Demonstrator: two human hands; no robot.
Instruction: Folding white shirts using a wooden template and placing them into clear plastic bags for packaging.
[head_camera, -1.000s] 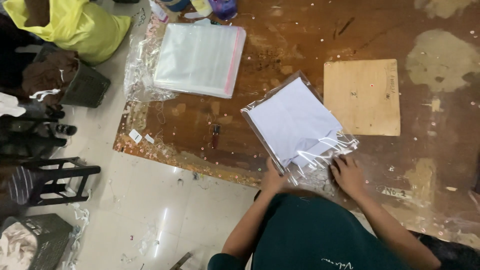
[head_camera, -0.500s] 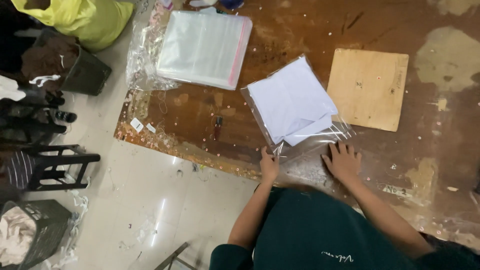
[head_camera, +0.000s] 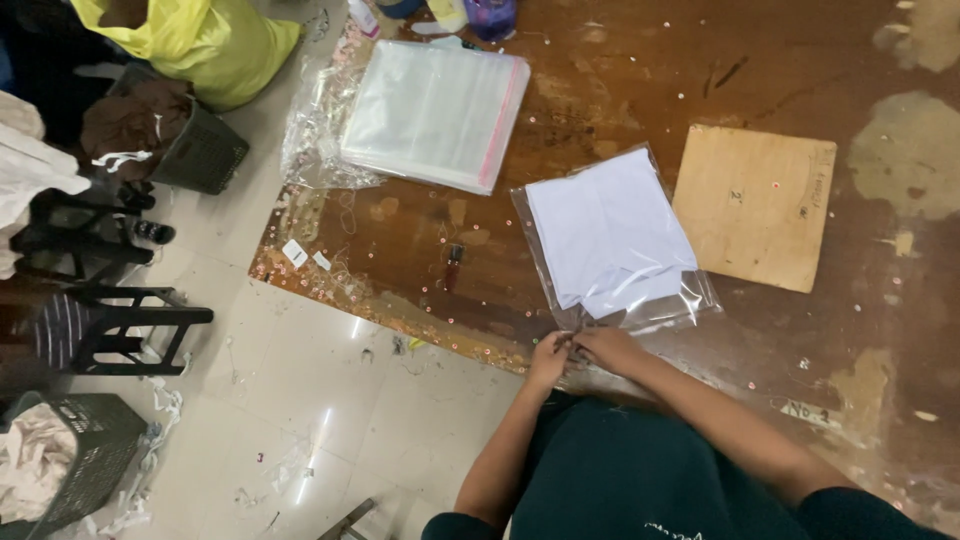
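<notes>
On the brown surface (head_camera: 640, 90) the left hand (head_camera: 550, 358) and right hand (head_camera: 603, 345) meet at the near edge of a clear bag (head_camera: 690, 300) holding a folded white cloth (head_camera: 610, 230). Both grips look closed in a pinch on the bag's open flap, though the fingertips are too small to be sure. A board (head_camera: 755, 205) lies at the bag's 3 o'clock, a stack of bags (head_camera: 435, 115) at its 10 o'clock.

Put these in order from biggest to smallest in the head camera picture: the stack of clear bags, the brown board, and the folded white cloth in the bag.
1. stack of clear bags, the biggest.
2 and 3. brown board and folded white cloth look about alike, so I will not rank them.
</notes>
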